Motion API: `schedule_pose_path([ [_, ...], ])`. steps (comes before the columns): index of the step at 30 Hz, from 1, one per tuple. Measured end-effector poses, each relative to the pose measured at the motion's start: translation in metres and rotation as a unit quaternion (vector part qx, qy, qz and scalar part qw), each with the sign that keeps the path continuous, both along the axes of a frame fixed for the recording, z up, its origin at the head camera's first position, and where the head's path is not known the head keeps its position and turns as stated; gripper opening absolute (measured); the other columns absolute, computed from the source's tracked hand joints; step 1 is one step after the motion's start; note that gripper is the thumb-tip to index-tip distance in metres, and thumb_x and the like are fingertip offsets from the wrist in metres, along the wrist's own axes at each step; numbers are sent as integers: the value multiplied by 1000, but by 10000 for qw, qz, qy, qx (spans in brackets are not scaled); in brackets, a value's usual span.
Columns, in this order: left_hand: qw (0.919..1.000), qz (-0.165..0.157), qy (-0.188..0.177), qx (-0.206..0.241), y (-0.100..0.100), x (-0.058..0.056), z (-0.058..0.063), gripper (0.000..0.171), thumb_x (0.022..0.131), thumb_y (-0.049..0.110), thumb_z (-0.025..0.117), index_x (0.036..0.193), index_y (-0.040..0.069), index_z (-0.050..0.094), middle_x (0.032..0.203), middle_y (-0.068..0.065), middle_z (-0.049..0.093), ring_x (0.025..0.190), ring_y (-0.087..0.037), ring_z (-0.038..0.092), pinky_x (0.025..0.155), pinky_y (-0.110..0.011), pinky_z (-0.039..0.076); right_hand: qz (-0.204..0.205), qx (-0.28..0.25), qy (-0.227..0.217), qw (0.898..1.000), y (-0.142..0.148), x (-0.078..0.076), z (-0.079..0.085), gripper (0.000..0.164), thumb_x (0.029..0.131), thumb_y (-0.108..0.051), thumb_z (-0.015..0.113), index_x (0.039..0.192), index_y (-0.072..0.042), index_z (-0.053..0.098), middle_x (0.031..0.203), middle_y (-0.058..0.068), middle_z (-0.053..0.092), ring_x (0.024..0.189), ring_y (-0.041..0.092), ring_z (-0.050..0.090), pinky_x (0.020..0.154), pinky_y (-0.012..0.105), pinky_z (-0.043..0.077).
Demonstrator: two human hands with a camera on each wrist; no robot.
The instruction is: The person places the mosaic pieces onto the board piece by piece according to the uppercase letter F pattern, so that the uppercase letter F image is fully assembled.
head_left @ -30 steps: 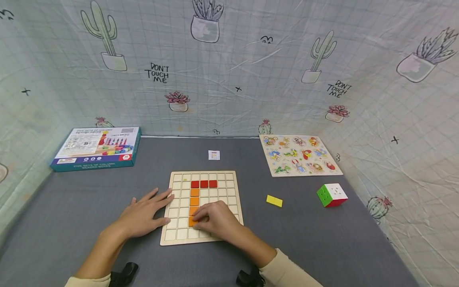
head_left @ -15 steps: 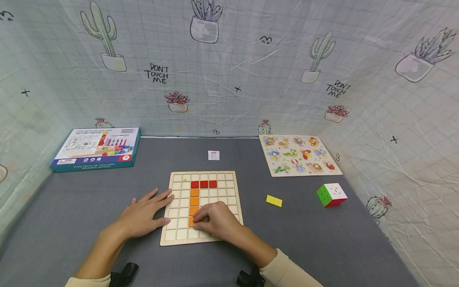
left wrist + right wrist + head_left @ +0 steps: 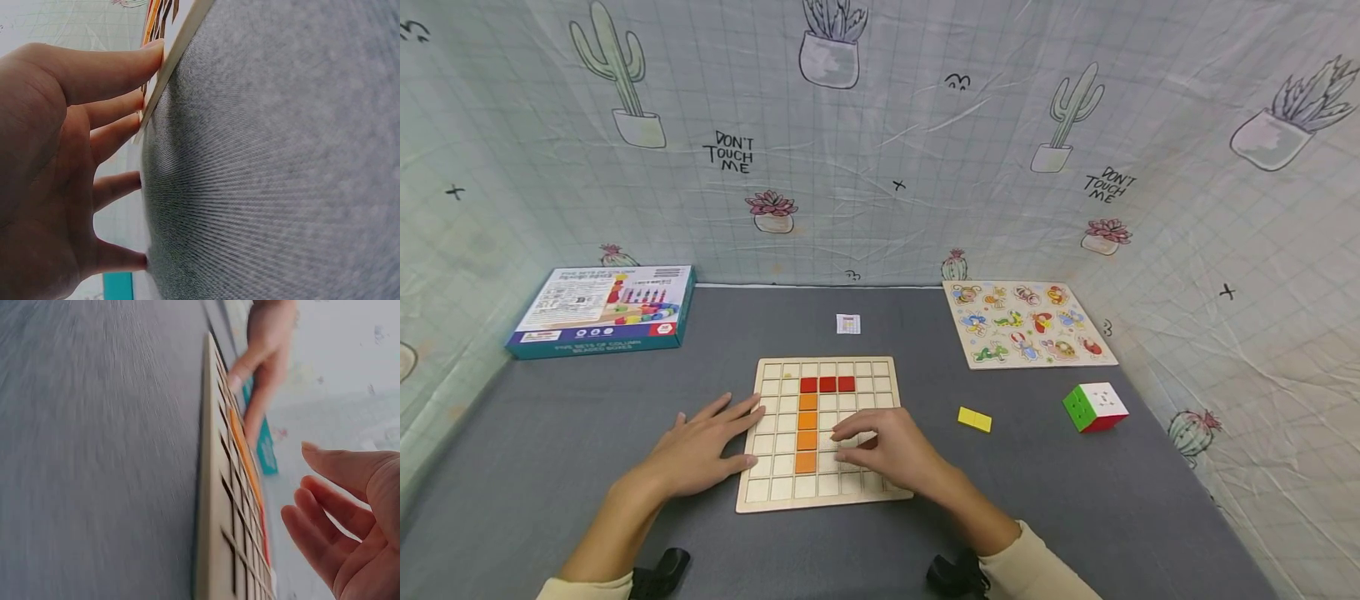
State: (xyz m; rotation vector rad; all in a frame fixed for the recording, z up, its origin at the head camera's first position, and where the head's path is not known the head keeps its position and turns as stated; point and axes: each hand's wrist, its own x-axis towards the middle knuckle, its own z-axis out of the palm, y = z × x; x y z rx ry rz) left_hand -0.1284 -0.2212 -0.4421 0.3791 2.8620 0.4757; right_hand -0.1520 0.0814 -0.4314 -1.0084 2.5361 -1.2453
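Note:
A wooden grid board [image 3: 766, 492] lies on the grey table. Three red squares [image 3: 827, 384] form a row near its top, and a column of several orange squares [image 3: 806, 442] runs down from the left one. My left hand [image 3: 703, 446] rests with spread fingers on the board's left edge; in the left wrist view its thumb [image 3: 119, 72] touches that edge. Over the board's right half hovers my right hand [image 3: 895, 448]. The right wrist view shows its thumb [image 3: 340, 467] apart from the fingers, nothing held between them.
Right of the board lies a yellow piece [image 3: 974, 419], with a puzzle cube [image 3: 1095, 407] farther right. An insect picture board [image 3: 1030, 325] is behind them. A small printed card [image 3: 848, 324] lies behind the grid board, and a flat teal box [image 3: 602, 312] at back left.
My right hand has lifted off the lowest orange square and moved right, its thumb and fingers parting. That square is now fully visible in its cell. The left hand has stayed put.

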Motion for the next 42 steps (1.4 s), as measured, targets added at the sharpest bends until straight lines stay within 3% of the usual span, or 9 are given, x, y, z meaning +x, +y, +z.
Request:
schedule_pose_path([
  [8,10000,-15,-40,21,-1,0,1,73,90,49,71,154,24,47,166,-4,38,153,-48,29,104,-89,19,-848,422,578,9938,56,-9,10,26,85,-14,82,110,-7,79,115,6,78,100,24,75,78,30,63],
  [12,10000,-29,-70,40,-1,0,2,73,90,50,71,154,24,47,166,-5,39,153,-48,29,104,-89,19,-1278,622,852,9862,86,-15,10,28,83,-17,84,111,-12,80,118,2,78,109,23,72,84,37,62],
  [23,10000,-46,-62,35,-1,0,0,72,91,49,71,154,24,48,166,-4,38,153,-48,29,104,-89,19,-1942,659,799,9755,149,-31,-6,35,81,-18,86,115,-16,79,129,5,74,126,31,67,103,55,51],
  [31,10000,-56,-36,-13,0,0,1,73,90,52,71,154,25,48,166,-4,39,152,-48,30,103,-89,21,-2142,1119,433,9694,166,-35,-22,36,81,-21,86,116,-13,79,127,9,75,128,36,65,108,59,47],
  [42,10000,1,-70,50,0,0,1,71,91,47,71,154,24,48,167,-3,37,154,-47,29,105,-89,18,-2099,1377,580,9662,164,-35,-31,35,81,-20,86,114,-10,80,121,9,77,131,41,60,106,63,47],
])
